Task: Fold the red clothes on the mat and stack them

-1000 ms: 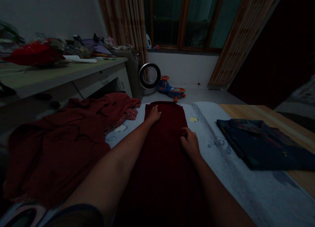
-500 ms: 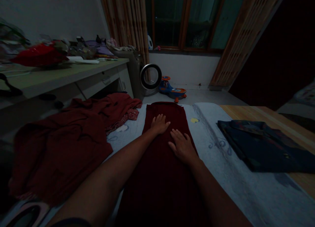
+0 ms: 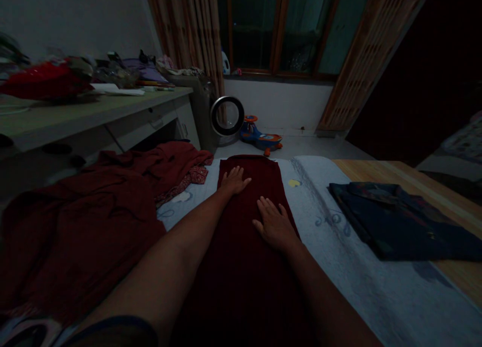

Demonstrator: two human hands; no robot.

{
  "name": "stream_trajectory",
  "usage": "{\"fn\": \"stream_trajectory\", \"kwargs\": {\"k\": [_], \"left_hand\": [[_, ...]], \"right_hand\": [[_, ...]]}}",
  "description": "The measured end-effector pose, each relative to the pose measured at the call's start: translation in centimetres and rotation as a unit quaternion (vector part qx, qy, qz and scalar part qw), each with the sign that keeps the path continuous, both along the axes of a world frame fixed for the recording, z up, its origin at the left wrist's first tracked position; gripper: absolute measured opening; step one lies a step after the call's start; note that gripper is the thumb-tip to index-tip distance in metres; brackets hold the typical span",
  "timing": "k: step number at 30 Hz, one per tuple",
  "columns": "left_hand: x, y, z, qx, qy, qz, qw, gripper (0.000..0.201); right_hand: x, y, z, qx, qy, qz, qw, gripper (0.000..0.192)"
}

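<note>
The left hand (image 3: 234, 181) and right hand (image 3: 275, 225) lie flat, clasping nothing, on a long dark-red cloth (image 3: 244, 276) running six to twelve o'clock over a pale-blue patterned sheet (image 3: 316, 191). Toward three, a folded navy garment (image 3: 399, 229); at eleven, a grey washing machine (image 3: 201, 108); at twelve, a brown-framed window (image 3: 277, 35).

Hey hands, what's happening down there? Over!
Left hand and right hand palm-down on dark red cloth. Cloth spread long over pale blanket. Rumpled reddish fabric to its left, folded dark garment right.

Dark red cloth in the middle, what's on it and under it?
Your left hand and right hand lie on the dark red cloth, palms down. The pale blue blanket shows beside it; whatever its middle covers is hidden.
</note>
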State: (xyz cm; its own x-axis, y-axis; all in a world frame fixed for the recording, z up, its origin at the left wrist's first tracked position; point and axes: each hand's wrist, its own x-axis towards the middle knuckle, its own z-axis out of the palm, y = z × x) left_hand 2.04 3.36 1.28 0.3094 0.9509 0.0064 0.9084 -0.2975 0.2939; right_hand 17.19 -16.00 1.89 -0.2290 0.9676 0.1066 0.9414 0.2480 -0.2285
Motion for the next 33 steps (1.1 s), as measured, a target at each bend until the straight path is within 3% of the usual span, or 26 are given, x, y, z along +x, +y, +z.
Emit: {"fn": "stream_trajectory", "kwargs": {"k": [3,7,10,12,18,24,29,33], "left_hand": [[0.3,-1.2,1.1,-0.024,-0.009,0.002,1.000,0.066],[0.5,-5.4,2.0,0.029,-0.028,-0.050,0.998,0.058],[0.3,-8.8,1.3,0.032,-0.018,-0.114,0.993,0.054],[0.1,-10.3,0.4,0.026,-0.012,-0.123,0.992,0.053],[-0.1,-10.7,-0.8,0.055,-0.007,-0.112,0.992,0.053],[0.2,-12.3,0.9,0.067,0.036,-0.093,0.993,0.052],[-1.4,-17.2,2.5,0.043,0.057,-0.132,0.989,0.053],[-2.8,-21.2,2.3,0.007,0.051,-0.161,0.986,0.053]], "right_hand": [[0.0,0.0,-0.1,0.000,0.001,-0.002,1.000,0.062],[0.0,-0.1,0.0,0.000,0.001,-0.003,1.000,0.061],[0.0,-0.1,0.2,-0.004,-0.001,-0.003,1.000,0.061],[0.0,-0.1,0.2,-0.007,-0.003,-0.004,1.000,0.060],[-0.2,-0.3,0.0,-0.010,-0.018,-0.053,0.998,0.061],[-0.1,-0.3,-0.2,-0.027,-0.045,-0.083,0.995,0.065],[-0.2,-0.8,1.3,-0.038,-0.047,-0.077,0.995,0.059],[-1.1,-3.3,2.1,0.013,-0.038,-0.019,0.999,0.054]]}}
